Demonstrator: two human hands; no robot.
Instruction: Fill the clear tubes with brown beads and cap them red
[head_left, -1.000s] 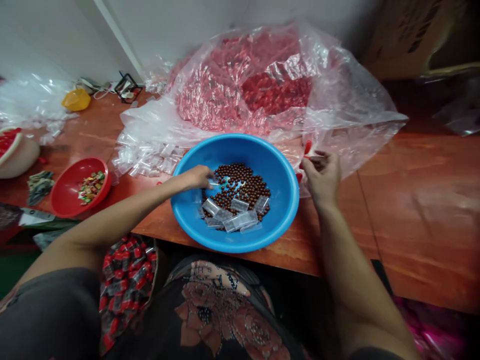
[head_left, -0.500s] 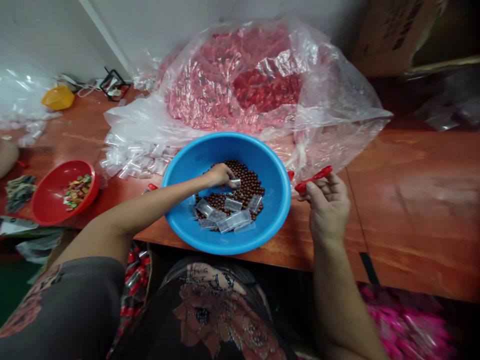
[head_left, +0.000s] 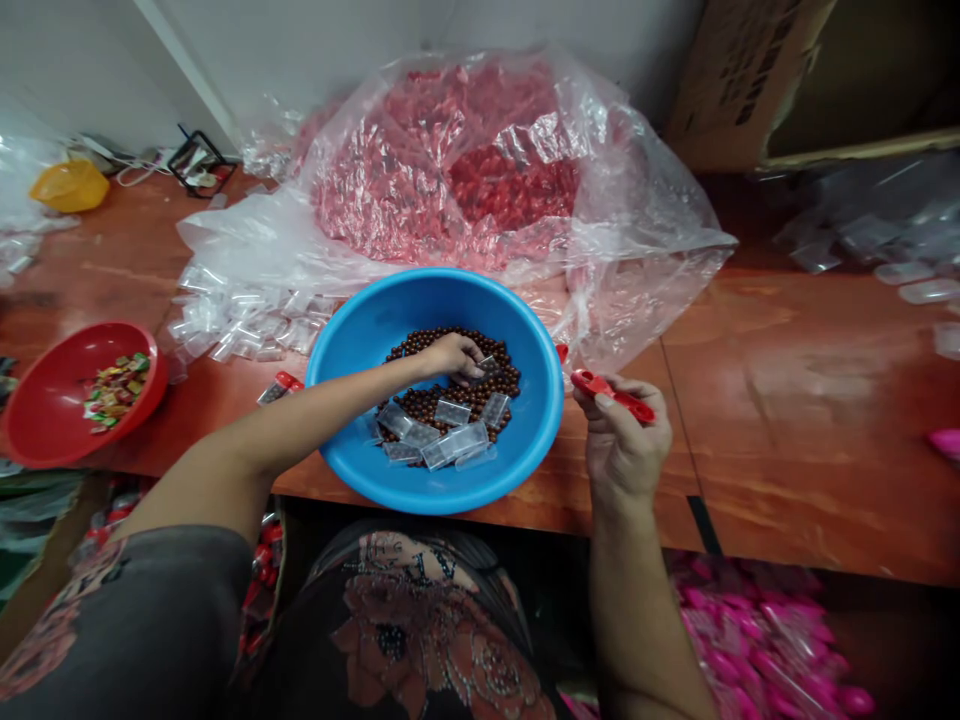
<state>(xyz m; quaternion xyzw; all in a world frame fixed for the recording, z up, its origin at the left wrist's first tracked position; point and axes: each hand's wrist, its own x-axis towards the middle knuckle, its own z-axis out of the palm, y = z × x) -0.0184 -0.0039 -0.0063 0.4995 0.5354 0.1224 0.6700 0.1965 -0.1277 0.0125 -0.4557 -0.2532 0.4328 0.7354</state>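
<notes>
A blue basin (head_left: pixel 442 490) near the table's front edge holds many brown beads (head_left: pixel 427 402) and several clear plastic containers (head_left: pixel 455 443). Inside it, my left hand (head_left: pixel 454 357) is closed on a clear container (head_left: pixel 487 369) among the beads at the back right. To the right of the basin, my right hand (head_left: pixel 628 432) grips a red plastic piece (head_left: pixel 613 396) between thumb and fingers, above the table. A filled container with a red cap (head_left: pixel 279 386) lies at the basin's left side.
Behind the basin lies a large clear bag of red pieces (head_left: pixel 450 170). Clear containers (head_left: pixel 247 320) are heaped at its left. A red bowl (head_left: pixel 30 420) with wrapped sweets stands far left. Pink items (head_left: pixel 757 640) lie below the table's edge at right.
The view has shifted right. My left hand's container has gone down among the beads and looks darker inside. The red piece in my right hand has turned, its right end now lower.
</notes>
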